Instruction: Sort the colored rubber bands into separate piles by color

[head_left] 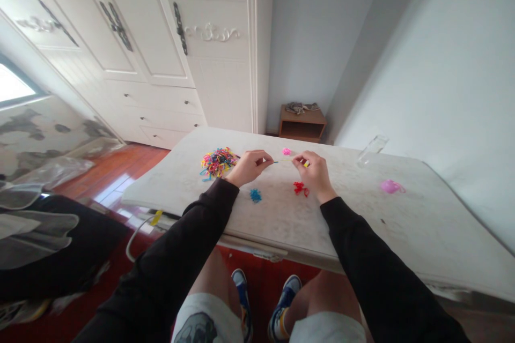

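Observation:
My left hand (253,165) is pinched closed above the table, a thin dark-tipped band (276,162) poking out from its fingertips. Facing it, my right hand (315,172) is also pinched; a small yellow band (306,163) shows between its fingers. A faint pale strand seems to run between the two hands, too fine to make out clearly. Beside my left wrist lies a heap of mixed coloured rubber bands (219,162). Small piles of blue bands (255,195), red bands (300,188) and pink bands (286,151) lie around my hands.
On the white table (346,225), a clear glass (373,150) stands at the back right, with a pink pouch-like item (391,186) nearer me. Behind are a white wardrobe (217,75) and a small wooden stand (302,123). A white cable (131,241) hangs at the left edge.

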The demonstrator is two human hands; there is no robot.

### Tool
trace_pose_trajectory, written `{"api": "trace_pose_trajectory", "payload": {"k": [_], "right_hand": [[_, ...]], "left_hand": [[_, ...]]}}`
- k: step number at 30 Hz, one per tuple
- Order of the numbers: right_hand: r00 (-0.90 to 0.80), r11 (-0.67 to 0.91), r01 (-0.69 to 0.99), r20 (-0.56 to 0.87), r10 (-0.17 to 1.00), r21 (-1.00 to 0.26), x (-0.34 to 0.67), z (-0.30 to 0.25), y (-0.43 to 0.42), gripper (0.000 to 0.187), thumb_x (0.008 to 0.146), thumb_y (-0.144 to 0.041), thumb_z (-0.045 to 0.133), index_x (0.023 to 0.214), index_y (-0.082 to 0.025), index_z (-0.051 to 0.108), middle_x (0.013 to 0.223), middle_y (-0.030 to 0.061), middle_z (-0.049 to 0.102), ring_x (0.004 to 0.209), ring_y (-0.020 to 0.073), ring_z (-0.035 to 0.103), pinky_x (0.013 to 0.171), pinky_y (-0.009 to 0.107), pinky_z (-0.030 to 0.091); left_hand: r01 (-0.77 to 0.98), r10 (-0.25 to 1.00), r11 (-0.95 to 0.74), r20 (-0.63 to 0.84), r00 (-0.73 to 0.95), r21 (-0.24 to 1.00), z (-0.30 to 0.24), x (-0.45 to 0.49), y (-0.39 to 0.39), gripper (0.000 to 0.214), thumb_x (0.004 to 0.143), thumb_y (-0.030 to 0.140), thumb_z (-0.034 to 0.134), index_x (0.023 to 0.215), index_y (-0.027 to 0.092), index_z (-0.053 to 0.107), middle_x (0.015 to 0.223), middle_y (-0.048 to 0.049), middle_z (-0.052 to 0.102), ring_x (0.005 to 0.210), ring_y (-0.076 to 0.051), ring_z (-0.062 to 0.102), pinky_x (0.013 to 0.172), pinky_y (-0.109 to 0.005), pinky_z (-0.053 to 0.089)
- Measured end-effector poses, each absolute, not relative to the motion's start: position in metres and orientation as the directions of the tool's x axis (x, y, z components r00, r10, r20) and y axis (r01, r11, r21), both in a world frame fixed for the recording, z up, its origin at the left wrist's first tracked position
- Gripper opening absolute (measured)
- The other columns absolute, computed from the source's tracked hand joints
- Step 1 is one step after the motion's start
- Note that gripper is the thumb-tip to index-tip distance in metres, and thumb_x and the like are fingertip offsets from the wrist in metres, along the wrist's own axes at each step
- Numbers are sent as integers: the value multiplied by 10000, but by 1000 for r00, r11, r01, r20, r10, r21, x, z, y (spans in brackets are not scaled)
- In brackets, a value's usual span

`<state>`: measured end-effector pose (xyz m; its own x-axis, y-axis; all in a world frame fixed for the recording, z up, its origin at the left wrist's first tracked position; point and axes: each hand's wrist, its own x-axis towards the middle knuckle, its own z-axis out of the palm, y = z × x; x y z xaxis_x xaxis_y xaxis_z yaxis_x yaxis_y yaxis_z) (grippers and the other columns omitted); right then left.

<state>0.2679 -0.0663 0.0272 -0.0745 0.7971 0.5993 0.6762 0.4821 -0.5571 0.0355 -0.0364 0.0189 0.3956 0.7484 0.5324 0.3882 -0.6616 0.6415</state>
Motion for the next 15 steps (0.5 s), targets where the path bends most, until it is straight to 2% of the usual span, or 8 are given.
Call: {"api": "trace_pose_trajectory", "payload": {"k": [3, 5, 10, 15], "right_hand": [[-190, 556, 617, 580, 792, -557, 264, 24, -66, 118, 869, -244, 648, 776, -211, 712, 795, 42, 712, 744, 196, 627, 732, 318, 478], [-144, 532, 613, 580, 802, -584, 267, 24, -64, 123, 868, -255, 639, 790, -205, 719, 806, 44, 723, 729, 190, 630, 725, 313, 485], [132, 289, 707, 521, 843, -646, 293, 26, -54, 120, 824, -257, 644, 782, -180, 726, 811, 62, 751, 724, 195, 645, 722, 316, 481], [173, 101, 809, 399, 900, -579, 307, 19, -49, 129, 800, -258, 641, 798, -200, 756, 873, 60, 775, 744, 197, 646, 728, 314, 471]], "left_hand": [[386, 754, -654, 516, 406, 651, 17, 36, -36, 153, 925, 246, 645, 863, 150, 746, 775, -20, 682, 563, -77, 519, 564, -207, 410], [400, 768, -639, 519, 375, 657, 18, 33, -35, 172, 935, 264, 635, 868, 151, 747, 774, -21, 679, 555, -78, 519, 557, -209, 412], [420, 784, -620, 536, 312, 662, 20, 27, -36, 160, 921, 278, 658, 881, 157, 753, 748, -15, 669, 550, -84, 517, 550, -213, 410], [427, 769, -639, 549, 328, 640, 20, 27, -36, 98, 893, 220, 675, 894, 158, 751, 745, -7, 662, 547, -78, 502, 556, -212, 406]]}}
